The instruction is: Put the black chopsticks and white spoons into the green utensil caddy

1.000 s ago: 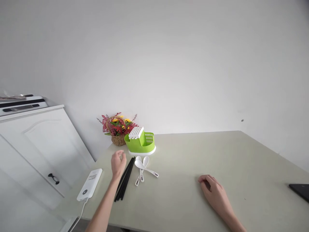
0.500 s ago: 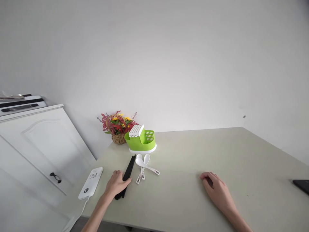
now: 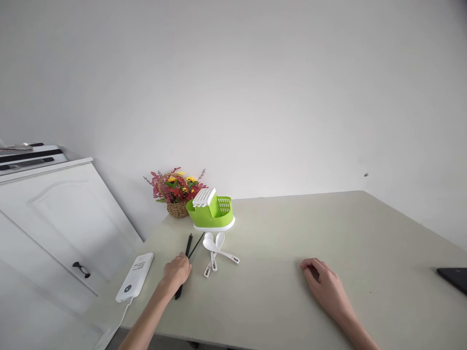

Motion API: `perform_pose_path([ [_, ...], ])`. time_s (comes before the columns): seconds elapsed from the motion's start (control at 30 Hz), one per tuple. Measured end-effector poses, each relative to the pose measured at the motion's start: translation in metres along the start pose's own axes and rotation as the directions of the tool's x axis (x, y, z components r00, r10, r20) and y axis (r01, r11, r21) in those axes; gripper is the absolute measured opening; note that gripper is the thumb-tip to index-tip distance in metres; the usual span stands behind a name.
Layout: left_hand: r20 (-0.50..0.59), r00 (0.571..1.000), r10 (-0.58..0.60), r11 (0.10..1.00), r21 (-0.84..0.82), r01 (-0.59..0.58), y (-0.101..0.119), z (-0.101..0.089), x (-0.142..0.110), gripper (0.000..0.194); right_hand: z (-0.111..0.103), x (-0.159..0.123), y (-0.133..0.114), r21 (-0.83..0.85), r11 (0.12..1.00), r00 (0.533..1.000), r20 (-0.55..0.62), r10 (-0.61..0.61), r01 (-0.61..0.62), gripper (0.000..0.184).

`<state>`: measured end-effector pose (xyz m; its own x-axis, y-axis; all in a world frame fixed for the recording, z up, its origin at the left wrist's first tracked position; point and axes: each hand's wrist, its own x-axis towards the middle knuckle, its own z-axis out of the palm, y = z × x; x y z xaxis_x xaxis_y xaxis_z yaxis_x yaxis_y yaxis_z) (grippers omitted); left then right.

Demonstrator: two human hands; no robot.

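My left hand (image 3: pixel 177 271) is closed around a bundle of black chopsticks (image 3: pixel 188 243) at the left of the table. One chopstick (image 3: pixel 197 244) slants away from the others toward the spoons. Just right of that hand, several white spoons (image 3: pixel 221 252) lie crossed over one another, bowls pointing away from me. Behind them stands a green utensil holder (image 3: pixel 207 219) with a white slotted top and a white base. My right hand (image 3: pixel 323 282) rests on the table at the right, fingers curled, with nothing visible in it.
A white power bank (image 3: pixel 135 277) with a cable lies by the table's left edge. A woven flower basket (image 3: pixel 177 209) stands behind the holder. At the far right is a black flat object (image 3: pixel 454 279). A white cabinet (image 3: pixel 62 233) borders the left side.
My left hand has closed on the chopsticks and gathered them, their far ends shifting left while one stays splayed to the right. My right hand is nearly still. The view has shifted slightly.
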<state>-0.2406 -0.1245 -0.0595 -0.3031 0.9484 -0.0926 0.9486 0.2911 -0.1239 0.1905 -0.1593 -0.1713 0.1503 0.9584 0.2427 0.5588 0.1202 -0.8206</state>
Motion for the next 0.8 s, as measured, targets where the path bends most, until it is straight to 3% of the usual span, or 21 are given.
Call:
perform_pose_path([
  [0.17, -0.006, 0.999, -0.045, 0.997, 0.067, 0.045, 0.002, 0.008, -0.012, 0.035, 0.0, 0.0, 0.0, -0.007, 1.0, 1.0, 0.008, 0.023, -0.023, 0.028],
  [0.5, -0.066, 0.998, -0.013, 0.997, 0.069, 0.018, -0.006, 0.015, -0.024, 0.034, -0.001, -0.001, -0.001, -0.007, 1.0, 1.0, 0.017, 0.025, -0.025, 0.027],
  [0.67, -0.131, 0.986, -0.102, 0.985, -0.156, 0.081, -0.012, 0.017, -0.024, 0.031, -0.001, 0.0, -0.001, -0.004, 1.0, 1.0, 0.008, 0.021, -0.021, 0.027],
  [0.8, -0.218, 0.97, -0.112, 0.888, -0.46, -0.001, -0.002, 0.01, -0.029, 0.024, -0.001, 0.0, 0.0, -0.012, 1.0, 1.0, 0.001, 0.018, -0.018, 0.026],
])
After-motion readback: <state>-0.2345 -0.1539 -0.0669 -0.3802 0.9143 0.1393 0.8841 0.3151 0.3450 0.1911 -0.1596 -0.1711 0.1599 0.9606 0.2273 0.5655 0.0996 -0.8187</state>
